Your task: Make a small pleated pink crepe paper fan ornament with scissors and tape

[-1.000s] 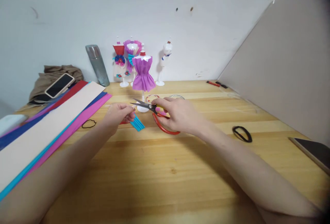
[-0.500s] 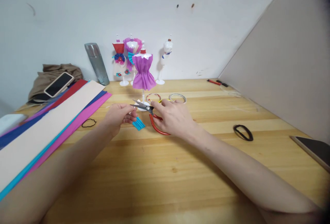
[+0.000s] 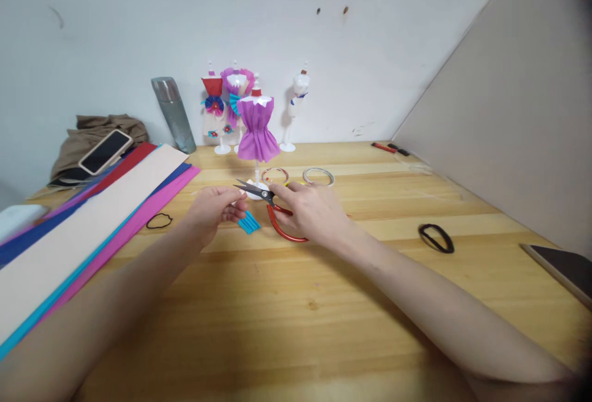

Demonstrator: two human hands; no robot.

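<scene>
My right hand is closed on red-handled scissors, whose dark blades point left and stand slightly apart. The blade tips are at the fingertips of my left hand, which is pinched; whatever it holds is too small to make out. A pleated blue piece shows just below and right of my left fingers. Behind the scissors stands a small white mannequin in a purple dress, its round base partly hidden by the blades.
Crepe paper strips lie at the left beside a phone and a bottle. More mannequins stand by the wall. Tape rolls lie behind my right hand, a black band to the right.
The scissor blades have tilted and shifted slightly up and left at my left fingertips. Both hands are almost where they were.
</scene>
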